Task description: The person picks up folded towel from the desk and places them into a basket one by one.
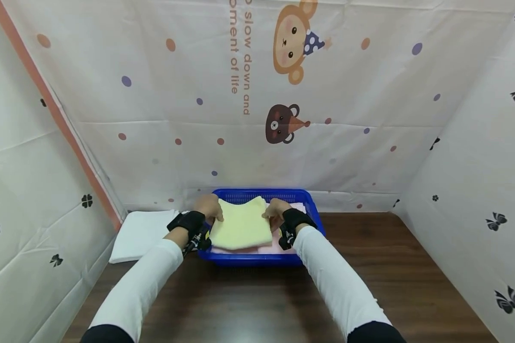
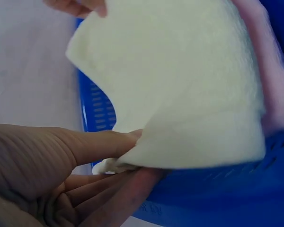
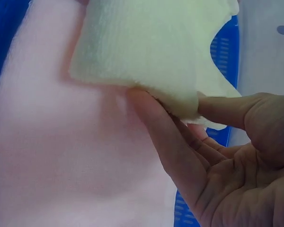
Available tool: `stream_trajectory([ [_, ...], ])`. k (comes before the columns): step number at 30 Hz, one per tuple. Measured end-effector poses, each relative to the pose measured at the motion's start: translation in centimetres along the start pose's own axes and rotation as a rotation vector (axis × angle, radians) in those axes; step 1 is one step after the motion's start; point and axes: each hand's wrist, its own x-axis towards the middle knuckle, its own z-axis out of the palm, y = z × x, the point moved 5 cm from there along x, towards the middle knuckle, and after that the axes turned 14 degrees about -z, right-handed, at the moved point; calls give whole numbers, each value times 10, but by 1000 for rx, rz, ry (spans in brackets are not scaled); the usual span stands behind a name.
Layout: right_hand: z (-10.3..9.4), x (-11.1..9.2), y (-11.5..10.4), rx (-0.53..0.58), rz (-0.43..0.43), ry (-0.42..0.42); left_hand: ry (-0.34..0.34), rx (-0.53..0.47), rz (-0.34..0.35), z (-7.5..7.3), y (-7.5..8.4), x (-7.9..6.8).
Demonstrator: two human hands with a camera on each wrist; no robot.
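A pale yellow towel [image 1: 242, 225], folded into a rough square, is held at its two sides over a blue plastic basket [image 1: 257, 260]. My left hand [image 1: 209, 206] pinches its left edge between thumb and fingers, and the edge bunches there in the left wrist view. On the opposite side my right hand [image 1: 278, 210] pinches the right edge, thumb on top and fingers beneath. Between the hands the far edge of the towel sags. Under it, pink towels [image 3: 75, 156] lie in the basket, partly hidden by the yellow one.
A folded white cloth [image 1: 140, 233] lies left of the basket on the dark wooden table [image 1: 257, 305]. Behind the basket rises a printed curtain [image 1: 189, 157] with dots and animal heads. More patterned cloth closes off both sides.
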Motion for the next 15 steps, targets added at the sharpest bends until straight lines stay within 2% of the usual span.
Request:
stream_trajectory([
  [5, 2, -7, -1, 27, -9, -19, 80, 139, -18, 0, 7, -9],
  [8, 3, -11, -2, 32, -22, -21, 91, 167, -12, -3, 6, -15],
  [11, -7, -19, -4, 15, -61, -15, 104, 108, 21, -17, -3, -25],
  [15, -47, -43, 6, 6, -151, 5, 132, 0, 67, -46, -34, -38],
])
